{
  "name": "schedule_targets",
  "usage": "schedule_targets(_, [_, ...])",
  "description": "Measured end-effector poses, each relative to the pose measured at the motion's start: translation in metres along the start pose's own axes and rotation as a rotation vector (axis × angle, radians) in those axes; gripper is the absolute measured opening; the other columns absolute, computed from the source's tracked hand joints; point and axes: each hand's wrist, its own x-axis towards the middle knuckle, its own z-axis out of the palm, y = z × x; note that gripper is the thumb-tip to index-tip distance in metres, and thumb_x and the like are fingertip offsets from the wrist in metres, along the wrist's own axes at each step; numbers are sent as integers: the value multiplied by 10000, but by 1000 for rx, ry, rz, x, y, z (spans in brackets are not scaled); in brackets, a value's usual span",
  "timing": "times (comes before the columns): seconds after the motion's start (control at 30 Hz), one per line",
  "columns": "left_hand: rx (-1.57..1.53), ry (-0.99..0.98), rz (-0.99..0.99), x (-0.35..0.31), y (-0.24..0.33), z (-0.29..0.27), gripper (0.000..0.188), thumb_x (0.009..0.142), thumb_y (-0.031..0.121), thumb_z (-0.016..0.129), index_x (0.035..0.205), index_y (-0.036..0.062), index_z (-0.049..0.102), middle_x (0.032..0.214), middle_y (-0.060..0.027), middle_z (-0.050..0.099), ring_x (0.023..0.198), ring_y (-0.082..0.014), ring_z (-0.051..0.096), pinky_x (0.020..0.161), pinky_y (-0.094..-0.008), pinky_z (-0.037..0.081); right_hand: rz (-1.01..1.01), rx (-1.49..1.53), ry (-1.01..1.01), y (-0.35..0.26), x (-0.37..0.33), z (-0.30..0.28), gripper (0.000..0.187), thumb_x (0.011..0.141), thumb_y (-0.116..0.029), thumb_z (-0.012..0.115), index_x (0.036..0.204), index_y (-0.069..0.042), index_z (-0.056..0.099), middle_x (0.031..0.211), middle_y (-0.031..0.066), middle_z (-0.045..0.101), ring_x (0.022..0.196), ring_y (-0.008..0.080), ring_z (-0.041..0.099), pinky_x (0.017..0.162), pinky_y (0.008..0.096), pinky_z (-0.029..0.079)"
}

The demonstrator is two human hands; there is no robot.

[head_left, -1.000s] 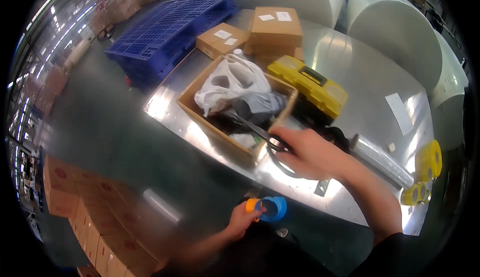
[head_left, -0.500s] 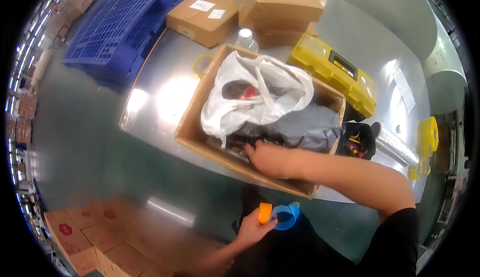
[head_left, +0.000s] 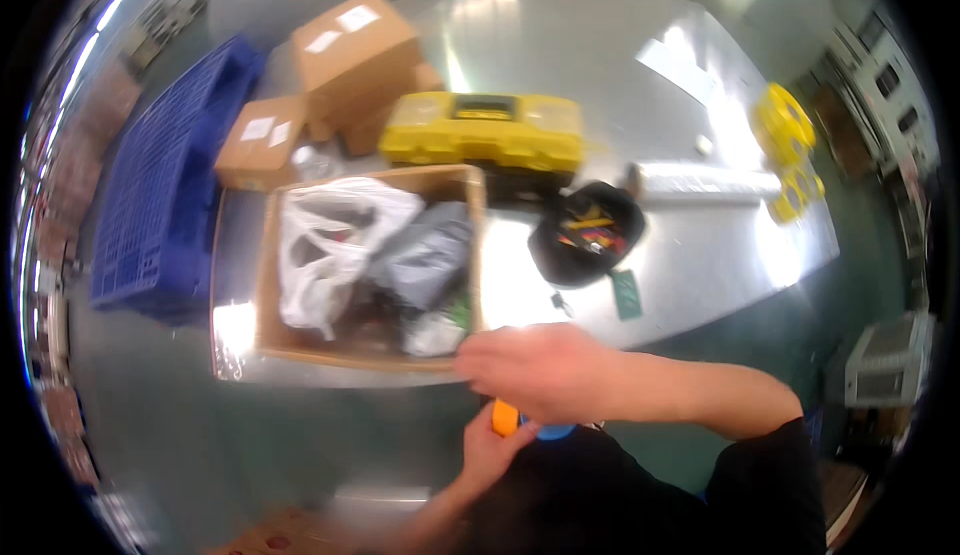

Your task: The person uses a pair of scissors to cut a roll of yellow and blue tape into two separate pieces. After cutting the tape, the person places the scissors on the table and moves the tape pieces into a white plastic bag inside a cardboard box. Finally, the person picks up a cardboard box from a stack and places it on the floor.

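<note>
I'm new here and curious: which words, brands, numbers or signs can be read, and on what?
None can be read.
Big box: two white labels, too blurred.
Small box: two white labels, too blurred.
Toolbox: dark panel, too blurred.
Paper: too blurred.
Bottom carton: red mark, blurred.

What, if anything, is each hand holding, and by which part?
The left hand holds an orange roll by its near side, thumb at a blue roll beside it. Whether the right hand holds anything cannot be told.

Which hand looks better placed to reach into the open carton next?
Probably the right hand: it appears by the carton's near right corner, though blur hides whether it holds anything. The left hand is lower and occupied, holding the orange roll.
</note>
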Motion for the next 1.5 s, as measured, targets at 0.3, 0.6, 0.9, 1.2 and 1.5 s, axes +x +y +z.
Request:
schedule_targets(0.3, [-309,-580,289,-20,64,255,721,608,289,937,1176,6,596,987,-31,655,896,-131,616,826,-289,513,641,875,938,-58,-382,-29,559,962,-58,530,1475,-11,313,1242,130,567,1112,190,577,992,355,448])
schedule_targets(0.6, [-281,-976,350,-102,112,511,441,775,146,816,1111,7,566,912,-83,660,816,-143,632,796,-255,491,4,935,1788,-94,-621,-70,462,955,-185,607,1371,-114,418,1328,197,509,1090,326,621,933,470,526])
schedule_targets(0.9, [244,-998,331,-106,107,770,257,836,84,741,1019,26,570,818,-31,595,731,-121,582,663,-227,448,-208,783,1883,-70,-844,-162,377,942,-212,636,1265,-55,522,1272,202,576,1097,330,633,920,428,545])
schedule_targets(1.2, [-365,-1784,-211,-116,190,1039,444,910,469,638,1100,75,565,657,51,533,522,-76,414,596,-257,350,377,8,1948,-62,-1048,-271,330,862,-20,611,1188,32,619,1179,252,615,976,331,651,871,419,537])
schedule_targets(1.5, [-403,-1934,-102,-123,233,1289,373,1040,352,406,1176,32,542,646,-30,613,494,-156,499,609,-295,382,496,253,2226,40,-1257,-341,372,885,-119,680,1203,40,570,1094,204,635,886,286,663,736,382,567])
